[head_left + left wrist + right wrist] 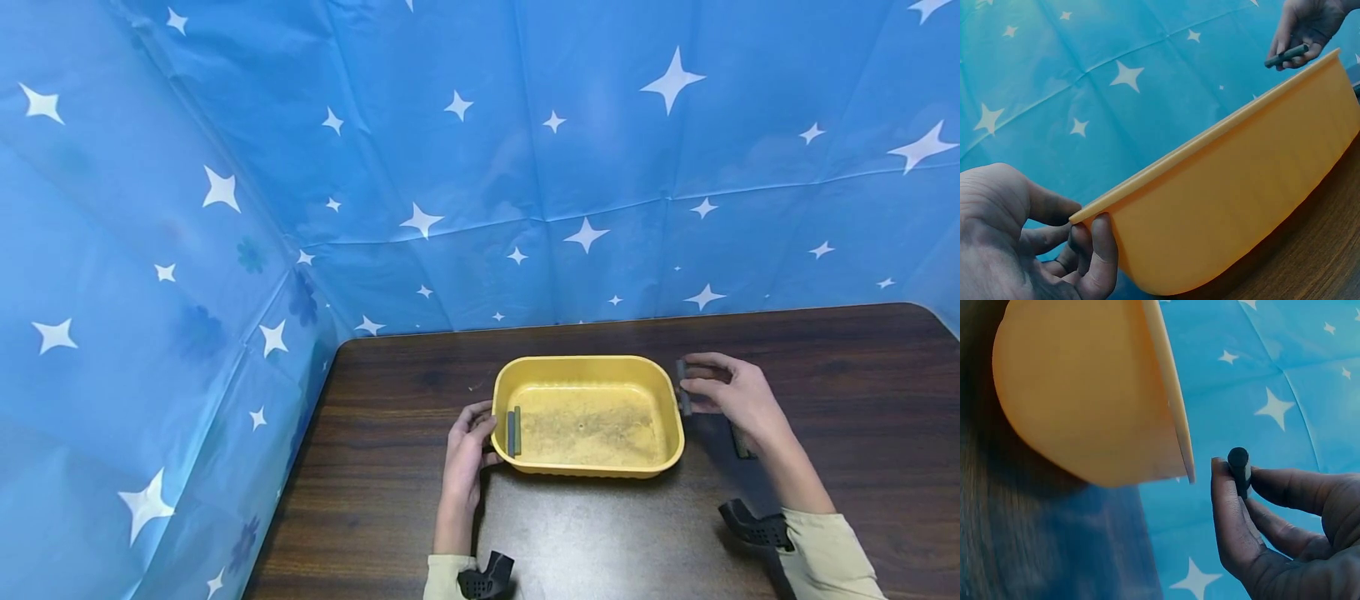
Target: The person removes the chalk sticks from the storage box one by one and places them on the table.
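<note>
1. Head view: a yellow basin (585, 417) sits on the dark, wood-grained tabletop (360, 492), between the person's two hands.
2. The left hand (467, 446) grasps the basin's left end; in the left wrist view its fingers are bent around the rim at the corner, some pressing the outer wall.
3. The right hand (735, 396) pinches a dark round stick (683, 387) between thumb and fingers, just beside the basin's right end. The right wrist view shows the stick's flat round end and a gap between stick and rim.
4. Inside the basin, near its left wall, a grey stick (511, 433) and an olive stick (517, 430) lie side by side, both running roughly front to back. Dark smudges mark the basin floor to their right.
5. Partly hidden under the right forearm, a dark object (742, 443) lies on the tabletop; what it is cannot be told.
6. Behind the tabletop and to its left hangs a blue sheet (480, 167) printed with white four-pointed stars.
</note>
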A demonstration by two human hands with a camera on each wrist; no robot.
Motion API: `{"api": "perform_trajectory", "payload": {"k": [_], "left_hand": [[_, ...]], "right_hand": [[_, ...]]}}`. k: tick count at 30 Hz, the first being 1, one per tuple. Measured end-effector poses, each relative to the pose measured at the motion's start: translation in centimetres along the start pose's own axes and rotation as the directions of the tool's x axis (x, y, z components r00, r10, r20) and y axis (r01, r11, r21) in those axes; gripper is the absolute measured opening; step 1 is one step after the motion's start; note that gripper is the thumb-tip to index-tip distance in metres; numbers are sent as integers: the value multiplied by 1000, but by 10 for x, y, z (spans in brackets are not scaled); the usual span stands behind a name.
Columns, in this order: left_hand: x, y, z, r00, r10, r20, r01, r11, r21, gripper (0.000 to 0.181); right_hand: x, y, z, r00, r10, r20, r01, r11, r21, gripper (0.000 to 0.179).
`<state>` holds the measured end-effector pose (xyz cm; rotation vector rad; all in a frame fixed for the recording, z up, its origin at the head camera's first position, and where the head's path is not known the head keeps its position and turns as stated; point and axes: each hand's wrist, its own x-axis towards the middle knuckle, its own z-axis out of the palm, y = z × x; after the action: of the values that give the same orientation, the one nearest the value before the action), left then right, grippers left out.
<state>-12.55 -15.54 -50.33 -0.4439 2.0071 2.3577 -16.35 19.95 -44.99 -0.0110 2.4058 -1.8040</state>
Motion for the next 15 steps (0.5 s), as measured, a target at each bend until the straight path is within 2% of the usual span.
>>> {"api": "perform_trajectory", "payload": {"k": [15], "left_hand": [[-3,2,0,1000,-14,6,14,1000,-1,40]], "right_hand": [[-8,18,-23,999,-19,-50,17,999,-47,52]]}}
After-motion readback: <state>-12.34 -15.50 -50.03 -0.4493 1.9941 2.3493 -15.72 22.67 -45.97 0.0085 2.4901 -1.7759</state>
